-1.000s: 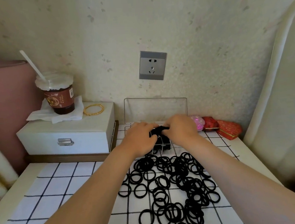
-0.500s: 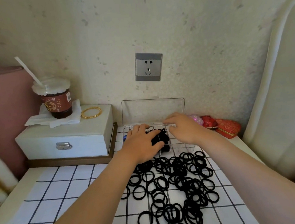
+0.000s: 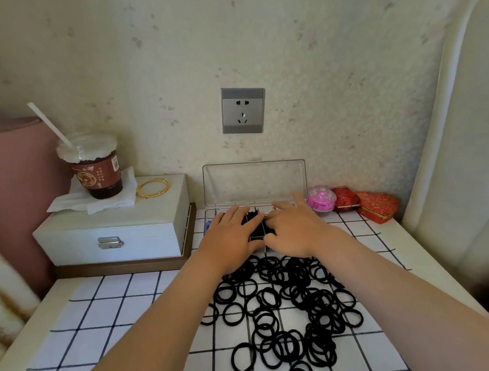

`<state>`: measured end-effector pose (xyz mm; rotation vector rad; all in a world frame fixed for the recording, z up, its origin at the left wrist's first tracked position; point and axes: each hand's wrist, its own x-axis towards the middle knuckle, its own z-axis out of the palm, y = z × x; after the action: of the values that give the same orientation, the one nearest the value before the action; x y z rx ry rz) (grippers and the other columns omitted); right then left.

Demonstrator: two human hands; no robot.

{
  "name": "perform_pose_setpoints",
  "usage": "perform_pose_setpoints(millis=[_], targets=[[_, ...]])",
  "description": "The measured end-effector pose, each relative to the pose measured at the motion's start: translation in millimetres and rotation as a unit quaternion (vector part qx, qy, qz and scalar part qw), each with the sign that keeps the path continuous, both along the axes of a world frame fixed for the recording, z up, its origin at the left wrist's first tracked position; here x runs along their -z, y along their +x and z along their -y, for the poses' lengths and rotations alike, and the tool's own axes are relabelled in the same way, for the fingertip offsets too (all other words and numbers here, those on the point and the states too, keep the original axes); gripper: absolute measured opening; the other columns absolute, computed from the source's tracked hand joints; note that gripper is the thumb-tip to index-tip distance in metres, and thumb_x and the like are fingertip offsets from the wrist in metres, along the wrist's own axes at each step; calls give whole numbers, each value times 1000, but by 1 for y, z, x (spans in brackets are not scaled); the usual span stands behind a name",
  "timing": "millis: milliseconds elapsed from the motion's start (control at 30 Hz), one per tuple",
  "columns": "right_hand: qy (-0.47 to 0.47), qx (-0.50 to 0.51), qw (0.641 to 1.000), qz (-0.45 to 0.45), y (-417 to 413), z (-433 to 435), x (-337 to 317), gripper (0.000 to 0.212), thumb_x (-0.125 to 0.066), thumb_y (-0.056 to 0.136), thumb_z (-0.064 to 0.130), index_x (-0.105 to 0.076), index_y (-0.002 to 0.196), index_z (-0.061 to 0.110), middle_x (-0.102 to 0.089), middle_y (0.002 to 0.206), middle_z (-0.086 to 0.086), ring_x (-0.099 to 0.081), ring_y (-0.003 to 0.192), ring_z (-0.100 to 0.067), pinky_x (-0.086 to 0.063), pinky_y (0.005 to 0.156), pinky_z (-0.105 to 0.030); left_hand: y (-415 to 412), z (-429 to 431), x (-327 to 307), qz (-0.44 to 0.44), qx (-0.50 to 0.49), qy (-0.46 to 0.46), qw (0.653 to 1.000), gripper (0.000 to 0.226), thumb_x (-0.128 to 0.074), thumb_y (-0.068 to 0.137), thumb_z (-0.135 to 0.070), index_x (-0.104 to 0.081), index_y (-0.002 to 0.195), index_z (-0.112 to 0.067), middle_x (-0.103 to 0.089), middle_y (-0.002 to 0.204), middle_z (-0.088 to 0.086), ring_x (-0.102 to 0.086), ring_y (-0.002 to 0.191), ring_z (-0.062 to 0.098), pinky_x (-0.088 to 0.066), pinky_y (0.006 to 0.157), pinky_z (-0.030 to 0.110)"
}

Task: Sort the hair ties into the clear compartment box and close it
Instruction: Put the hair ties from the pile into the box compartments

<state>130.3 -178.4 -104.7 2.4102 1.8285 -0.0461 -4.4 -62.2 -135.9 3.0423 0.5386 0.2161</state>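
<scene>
**Both hands flat on the open box, big loose pile in front**

The clear compartment box (image 3: 254,181) sits at the back of the checked surface (image 3: 115,312), lid standing up against the wall. The left hand (image 3: 233,239) and right hand (image 3: 296,231) lie side by side over its compartments with fingers stretched out. Neither grip is closed round anything. They're just pressing on a black bunch of ties (image 3: 253,217) inside it. The other hair ties (image 3: 290,304) lie scattered on the surface just in front of the box. Off to the left, a cup (image 3: 95,167) and gold bangle (image 3: 153,188) sit on a white case (image 3: 109,234).

Cup label (image 3: 98,177) text apparently illegible
</scene>
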Motion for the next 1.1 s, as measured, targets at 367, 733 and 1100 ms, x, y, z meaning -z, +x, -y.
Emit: perform_pose_setpoints(millis=[367, 733, 1100], targets=[[222, 26, 963, -148, -17, 51, -19, 28, -52, 92, 11, -73, 108, 22, -63, 101, 11, -55, 88, -6, -48, 81, -29, -19, 34, -18, 197, 47, -3, 979, 46, -59, 87, -35, -50, 132, -28, -44, 127, -6, -37, 120, 14, -29, 100, 30], [73, 70, 953, -285, -53, 105, -17, 17, -66, 78, 23, -70, 91, 34, -65, 86, 12, -63, 77, -7, -53, 67, -28, -68, 86, -24, 12, 70, -194, 978, 21, -71, 77, -46, -60, 90, -33, -56, 92, -12, -54, 82, 6, -52, 77, 31], [-121, 74, 965, -221, -64, 116, -8, 47, -76, 73, 19, -65, 114, 37, -65, 113, 0, -68, 93, -23, -56, 71, -34, -79, 117, -7, -60, 106, -180, 976, 41, -77, 74, -49, -64, 111, -38, -43, 105, -10, -36, 102, 9, -37, 81, 24]])
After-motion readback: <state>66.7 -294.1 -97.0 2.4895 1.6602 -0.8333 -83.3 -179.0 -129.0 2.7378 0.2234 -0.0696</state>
